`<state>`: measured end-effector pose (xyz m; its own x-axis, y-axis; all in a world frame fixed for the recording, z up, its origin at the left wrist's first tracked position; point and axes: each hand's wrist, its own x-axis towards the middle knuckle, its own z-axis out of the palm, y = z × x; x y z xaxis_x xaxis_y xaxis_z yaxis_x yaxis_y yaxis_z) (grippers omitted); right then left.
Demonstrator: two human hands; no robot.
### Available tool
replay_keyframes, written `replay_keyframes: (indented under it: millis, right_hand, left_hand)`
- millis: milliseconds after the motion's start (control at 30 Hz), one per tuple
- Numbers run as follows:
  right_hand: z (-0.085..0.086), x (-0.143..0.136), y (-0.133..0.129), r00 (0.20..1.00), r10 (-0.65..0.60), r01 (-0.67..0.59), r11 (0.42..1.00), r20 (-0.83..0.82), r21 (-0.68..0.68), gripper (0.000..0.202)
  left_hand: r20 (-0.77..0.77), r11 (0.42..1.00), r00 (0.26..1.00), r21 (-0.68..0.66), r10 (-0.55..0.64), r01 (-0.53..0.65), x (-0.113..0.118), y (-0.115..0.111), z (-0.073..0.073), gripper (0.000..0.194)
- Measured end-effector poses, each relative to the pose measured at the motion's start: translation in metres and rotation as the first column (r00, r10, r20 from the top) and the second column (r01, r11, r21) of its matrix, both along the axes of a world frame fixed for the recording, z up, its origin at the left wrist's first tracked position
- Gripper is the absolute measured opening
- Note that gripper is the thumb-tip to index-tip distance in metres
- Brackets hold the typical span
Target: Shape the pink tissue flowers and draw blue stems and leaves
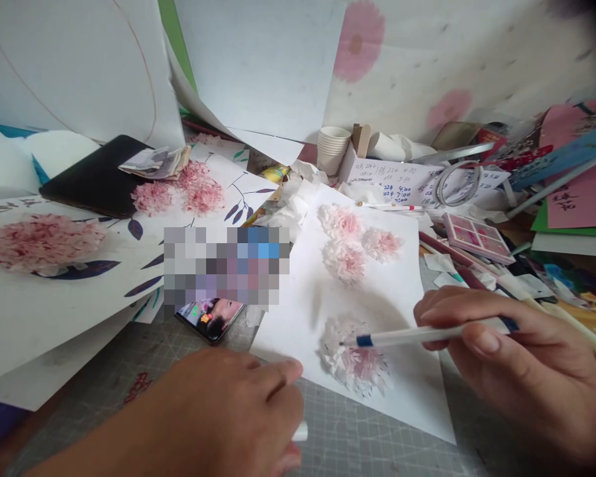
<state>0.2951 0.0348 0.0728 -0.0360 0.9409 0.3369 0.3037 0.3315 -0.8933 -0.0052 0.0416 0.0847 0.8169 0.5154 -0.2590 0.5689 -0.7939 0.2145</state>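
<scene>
My right hand (516,371) is closed around a white pen (407,336) with blue ends. The pen slants left, its fine tip over a pink and white paper flower (355,358) edged with small dark marks. This flower lies low on a white sheet (298,324); three more pink-centred paper flowers (347,242) are clustered higher up. My left hand (248,404) is curled at the sheet's lower left edge, its index fingertip by the paper. From under its fingers pokes the end of a small white cylinder (300,432), mostly hidden.
A phone (213,318) with a lit screen, partly pixelated, lies left of the sheet on the grey cutting mat (189,354). Further left are finished-looking flower pictures (44,245) and a black tablet-like slab (92,175). Paper cups (332,147) and a pink palette (478,237) stand behind.
</scene>
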Motion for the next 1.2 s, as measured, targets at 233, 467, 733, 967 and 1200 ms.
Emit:
replay_keyframes:
  millis: [233, 467, 733, 967, 1200]
  right_hand:
    - [-0.001, -0.002, 0.003, 0.999, 0.049, -0.049, 0.998, 0.004, -0.031, 0.011]
    - [0.002, -0.009, 0.005, 0.990, 0.138, -0.136, 0.988, 0.028, -0.069, 0.010]
    - [0.000, -0.002, 0.007, 0.991, 0.122, -0.129, 0.981, -0.053, -0.146, 0.009]
    - [0.001, -0.004, 0.010, 0.976, 0.014, -0.048, 0.987, -0.219, -0.150, 0.019]
    - [-0.005, 0.002, 0.014, 0.973, -0.001, -0.042, 0.983, -0.229, -0.181, 0.024]
  left_hand:
    - [0.011, 1.000, 1.000, 0.018, -0.014, 0.013, 0.000, -0.002, 0.002, 0.022]
    - [0.013, 0.999, 1.000, 0.041, -0.018, 0.018, -0.002, -0.003, 0.000, 0.021]
    - [-0.011, 1.000, 1.000, 0.000, 0.002, -0.002, -0.002, -0.003, -0.001, 0.020]
    - [0.033, 0.998, 0.998, -0.037, 0.052, -0.050, -0.002, -0.003, -0.003, 0.020]
    - [0.016, 0.998, 0.999, -0.047, 0.048, -0.047, -0.002, -0.001, -0.001, 0.023]
